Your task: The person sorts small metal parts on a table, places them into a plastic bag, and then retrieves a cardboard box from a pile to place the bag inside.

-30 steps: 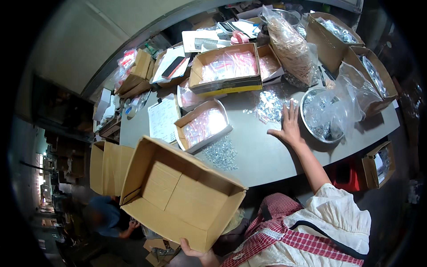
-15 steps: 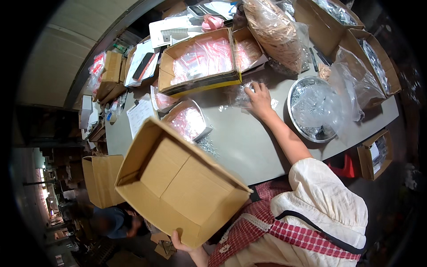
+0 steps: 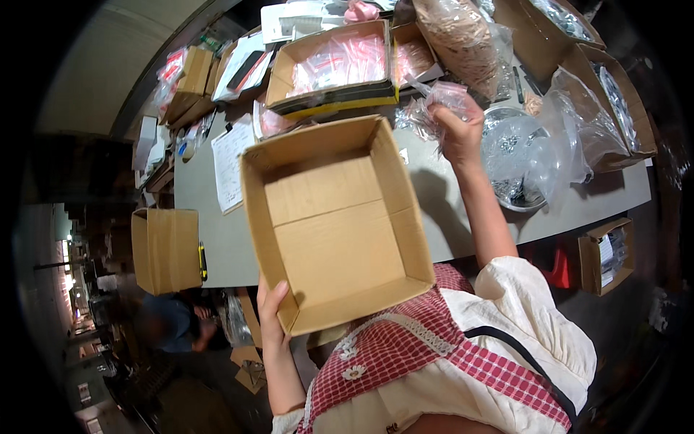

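An empty brown cardboard box (image 3: pixel 332 249) is tilted toward me in front of the table. My left hand (image 3: pixel 273 311) grips its near left corner, thumb over the rim. Above the table, to the right of the box, my right hand (image 3: pixel 457 130) is closed around a bunch of crumpled clear plastic bags (image 3: pixel 426 119); what is inside them I cannot make out. Just beyond that hand stands an open carton of red-striped clear bags (image 3: pixel 340 61). Close to my right wrist is a round metal bowl (image 3: pixel 515 206) of small metal parts, partly covered by clear plastic.
A large bag of wooden pegs (image 3: pixel 463 43) leans at the back. More cartons (image 3: pixel 611 145) line the right. A paper sheet (image 3: pixel 230 163) lies on the grey table (image 3: pixel 195 235) at left. Another cardboard box (image 3: pixel 165 249) sits at the left edge, with a person (image 3: pixel 170 325) beyond.
My right hand has lifted the bunch of bags off the tabletop toward the right. My left hand has raised the box and turned it more upright, over the small tray and loose metal parts.
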Tool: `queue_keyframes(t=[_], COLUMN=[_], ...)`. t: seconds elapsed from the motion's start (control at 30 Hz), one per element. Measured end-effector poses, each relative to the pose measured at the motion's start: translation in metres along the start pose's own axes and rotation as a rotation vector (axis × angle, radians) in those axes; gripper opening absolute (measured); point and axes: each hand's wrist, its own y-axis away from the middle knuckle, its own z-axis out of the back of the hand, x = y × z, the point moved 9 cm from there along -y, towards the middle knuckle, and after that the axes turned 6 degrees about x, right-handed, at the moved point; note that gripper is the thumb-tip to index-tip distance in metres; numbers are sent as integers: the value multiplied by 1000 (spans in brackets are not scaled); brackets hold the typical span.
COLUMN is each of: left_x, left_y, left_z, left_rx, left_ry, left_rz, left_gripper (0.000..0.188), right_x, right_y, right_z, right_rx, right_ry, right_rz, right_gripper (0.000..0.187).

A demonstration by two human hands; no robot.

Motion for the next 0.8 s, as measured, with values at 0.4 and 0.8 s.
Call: queue_keyframes(t=[0.4,0.8], left_x=[34,94], left_y=[-15,44], left_z=[-46,52], left_rx=[175,-195], left_ry=[136,338], left_rz=[-100,-330], left_gripper=[77,67], right_x=[-18,-88], right_y=[182,-6], right_z=[-151,45], right_rx=[1372,5], right_ry=[959,618], right_rz=[21,-41], right_gripper=[65,20])
